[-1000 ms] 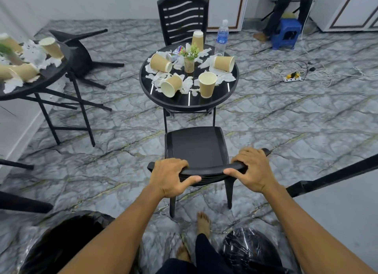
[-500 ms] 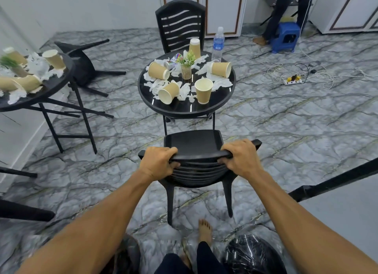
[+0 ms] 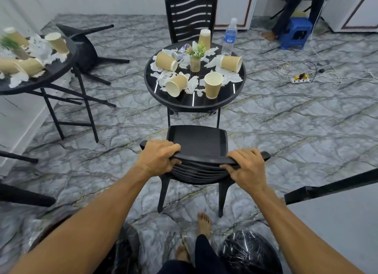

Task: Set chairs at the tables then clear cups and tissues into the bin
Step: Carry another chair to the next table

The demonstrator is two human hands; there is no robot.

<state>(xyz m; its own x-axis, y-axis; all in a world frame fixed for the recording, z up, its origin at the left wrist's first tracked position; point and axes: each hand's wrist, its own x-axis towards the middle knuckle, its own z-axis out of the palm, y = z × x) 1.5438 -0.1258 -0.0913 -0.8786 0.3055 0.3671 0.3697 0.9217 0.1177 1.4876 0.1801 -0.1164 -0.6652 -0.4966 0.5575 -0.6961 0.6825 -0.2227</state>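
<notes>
Fingers [image 3: 170, 147] round slatted black plastic chair [image 3: 197, 139]

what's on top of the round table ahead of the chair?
Five paper cups, three tipped over, torn tissues, a small plant pot, a water bottle. Anything under the tissues is hidden.

Blue stool [image 3: 298, 24] & pwr strip [image 3: 299, 80] on floor [image 3: 286, 130].

Matt black plastic on the chair [image 3: 197, 138], slatted across the back. Glossy dark top on the round table [image 3: 204, 103] (light strips mirrored in it). Ribbed tan paper for the cups [image 3: 212, 85], crumpled white tissue [image 3: 231, 77] around. Polished grey marble-look floor [image 3: 296, 134]; shiny black plastic bin liner [image 3: 245, 251].
</notes>
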